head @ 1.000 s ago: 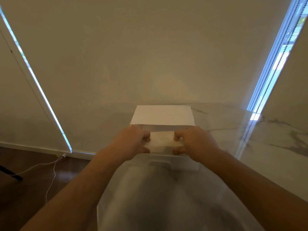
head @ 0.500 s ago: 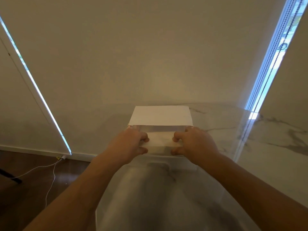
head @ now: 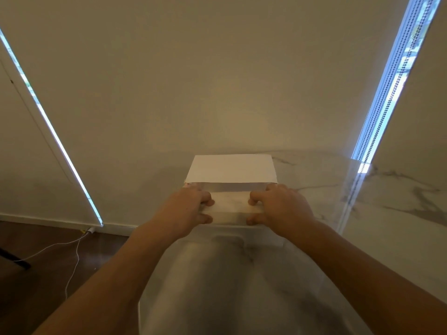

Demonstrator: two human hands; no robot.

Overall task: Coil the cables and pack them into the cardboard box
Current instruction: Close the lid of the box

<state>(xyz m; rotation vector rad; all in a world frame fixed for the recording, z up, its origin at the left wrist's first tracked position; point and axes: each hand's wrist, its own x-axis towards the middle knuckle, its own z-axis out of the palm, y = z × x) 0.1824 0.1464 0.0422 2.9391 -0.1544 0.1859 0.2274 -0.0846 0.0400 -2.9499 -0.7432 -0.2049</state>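
Marble table (head: 399, 213) runs up to a drawn blind (head: 217, 81); white box (head: 231, 170) sits at its far edge, far flap up. Left hand (head: 186, 209) and right hand (head: 280, 209) each grip one end of the near flap (head: 231, 205), fingers curled over it, thumbs under. White cable (head: 72, 245) on floor at left, well apart from the box.

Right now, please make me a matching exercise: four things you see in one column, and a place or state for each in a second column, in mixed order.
Things:
1. left hand
2. right hand
3. far flap of the cardboard box
4. white cable

Places or states:
A. lies on the dark floor, bottom left
B. stands open, behind both hands
C. grips the box's near flap at its right end
D. grips the box's near flap at its left end

Pairs: 1-D, 2-C, 3-B, 4-A
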